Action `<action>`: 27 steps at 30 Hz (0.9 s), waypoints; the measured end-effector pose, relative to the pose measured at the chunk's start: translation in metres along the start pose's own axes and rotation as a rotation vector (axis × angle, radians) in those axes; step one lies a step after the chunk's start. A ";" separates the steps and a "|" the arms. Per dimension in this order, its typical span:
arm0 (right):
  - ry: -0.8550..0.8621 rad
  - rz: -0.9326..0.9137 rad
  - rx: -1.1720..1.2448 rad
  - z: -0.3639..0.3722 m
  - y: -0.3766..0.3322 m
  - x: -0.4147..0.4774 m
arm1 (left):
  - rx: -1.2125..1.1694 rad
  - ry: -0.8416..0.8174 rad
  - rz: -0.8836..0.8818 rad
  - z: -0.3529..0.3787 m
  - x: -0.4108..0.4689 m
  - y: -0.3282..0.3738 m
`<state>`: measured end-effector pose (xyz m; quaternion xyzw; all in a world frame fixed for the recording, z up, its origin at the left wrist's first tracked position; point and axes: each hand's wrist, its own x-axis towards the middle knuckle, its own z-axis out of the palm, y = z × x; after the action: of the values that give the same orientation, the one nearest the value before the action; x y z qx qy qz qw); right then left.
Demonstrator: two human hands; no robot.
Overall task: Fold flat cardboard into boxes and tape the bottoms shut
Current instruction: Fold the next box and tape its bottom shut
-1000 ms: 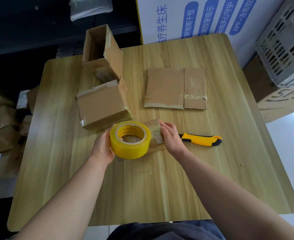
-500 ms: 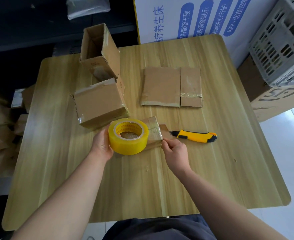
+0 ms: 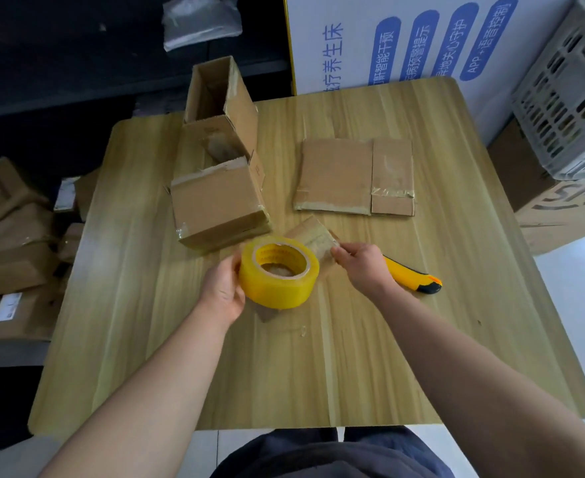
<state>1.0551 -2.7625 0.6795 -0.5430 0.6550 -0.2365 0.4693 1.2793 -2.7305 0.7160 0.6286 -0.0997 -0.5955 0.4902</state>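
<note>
My left hand (image 3: 222, 294) grips a yellow roll of clear tape (image 3: 279, 272) above the middle of the wooden table (image 3: 353, 357). My right hand (image 3: 361, 263) pinches the loose end of the tape pulled from the roll. Behind the roll, a small cardboard box (image 3: 313, 236) lies mostly hidden, with tape across its surface. A folded box (image 3: 216, 205) lies on its side just behind my left hand. A taller open box (image 3: 220, 108) stands behind that one. Flat cardboard (image 3: 354, 177) lies at the back right.
A yellow utility knife (image 3: 413, 276) lies on the table right of my right hand. Cardboard pieces are heaped on the floor at the left (image 3: 11, 243). A grey plastic crate (image 3: 570, 101) sits on a carton at the right. A printed white box (image 3: 405, 39) stands behind the table.
My right hand moved from pressing the small box to pinching the tape end. The roll shifted slightly in my left hand. The camera view moved a little.
</note>
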 end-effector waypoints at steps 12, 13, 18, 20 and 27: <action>0.006 0.017 0.243 0.008 -0.003 0.003 | 0.053 0.008 -0.041 -0.007 0.008 0.020; -0.026 0.010 0.249 0.008 -0.005 0.006 | 0.057 -0.002 -0.052 -0.006 0.007 0.017; -0.099 0.000 0.083 0.009 -0.017 0.025 | 0.111 -0.047 -0.086 0.000 -0.007 -0.001; -0.140 0.044 -0.052 0.008 -0.019 0.024 | 0.111 -0.055 -0.053 -0.001 -0.010 -0.001; -0.055 -0.249 0.079 -0.009 -0.037 -0.036 | -0.045 0.139 0.074 0.006 -0.034 -0.001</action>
<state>1.0637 -2.7417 0.7267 -0.6075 0.5597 -0.3036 0.4750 1.2641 -2.7088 0.7385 0.6532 -0.0752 -0.5342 0.5314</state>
